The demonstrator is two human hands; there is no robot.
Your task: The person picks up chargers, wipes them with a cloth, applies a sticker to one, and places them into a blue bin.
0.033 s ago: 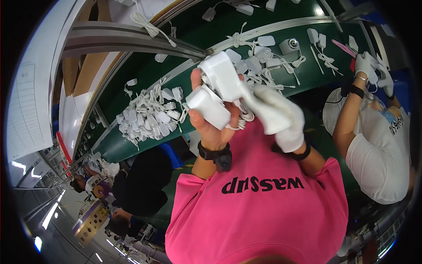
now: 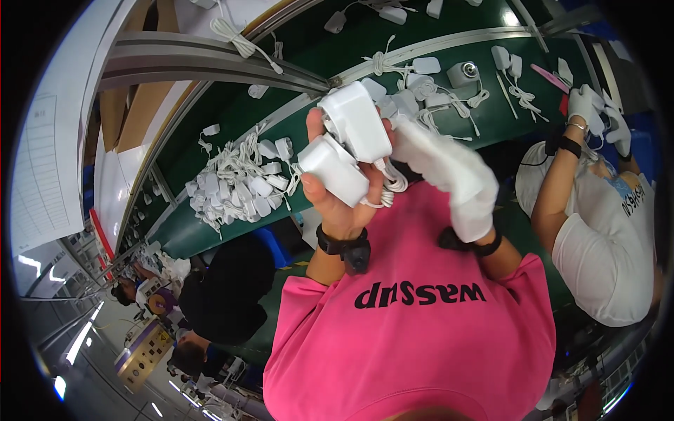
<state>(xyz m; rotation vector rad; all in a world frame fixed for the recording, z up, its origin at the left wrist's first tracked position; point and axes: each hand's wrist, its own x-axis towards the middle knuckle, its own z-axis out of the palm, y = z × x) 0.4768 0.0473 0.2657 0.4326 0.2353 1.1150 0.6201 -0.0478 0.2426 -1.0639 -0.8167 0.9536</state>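
Observation:
Two white power adapters, an upper one (image 2: 357, 121) and a lower one (image 2: 333, 170), sit together in my bare left hand (image 2: 340, 214), its thumb and fingers closed around them. A bundled white cable (image 2: 393, 184) hangs beside them, next to my fingers. My right hand (image 2: 449, 165) wears a white glove and reaches in from the right. Its fingers look stretched out, slightly blurred, with the tips at the upper adapter's right side; whether they touch it I cannot tell. Nothing shows in the right hand.
On the green bench (image 2: 182, 235) lie a heap of white adapters with cables (image 2: 235, 186) at left and more adapters (image 2: 425, 88) behind my hands. A metal post (image 2: 210, 63) crosses at upper left. A co-worker's gloved hands (image 2: 581, 105) hold white items at right.
My right gloved hand has shifted up and outward, and its fingers now look straighter along the adapter's right side. My left hand and the two adapters stay almost still.

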